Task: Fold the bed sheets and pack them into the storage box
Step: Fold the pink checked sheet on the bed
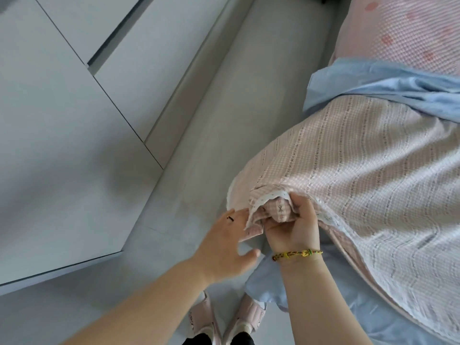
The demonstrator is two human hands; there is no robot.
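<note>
Downward view along the left edge of a bed. Draped over that edge: a pink checked sheet point(361, 183) with white lace trim, lying on top of a blue sheet point(385, 83) that shows beyond it and below it.

Grips the bunched, lace-trimmed corner of the pink checked sheet with the right hand point(293, 225), fingers curled tightly round the wad, just off the bed's near left edge.

Touches the loose fabric beside that wad with the left hand point(224, 245), fingers fairly straight and slightly spread, tips partly hidden under the cloth, thumb held apart and holding nothing.

On a left finger, a dark band point(230, 218); on the right wrist, a yellow-and-green woven bracelet point(297, 254).

Toward the bed's far end, a pink waffle-textured cover point(410, 28) with faint red spots.

Left of the bed, pale grey floor point(224, 120), bounded by a white cabinet point(62, 145).

On the floor below the hands, two pink slippers point(204, 317).
</note>
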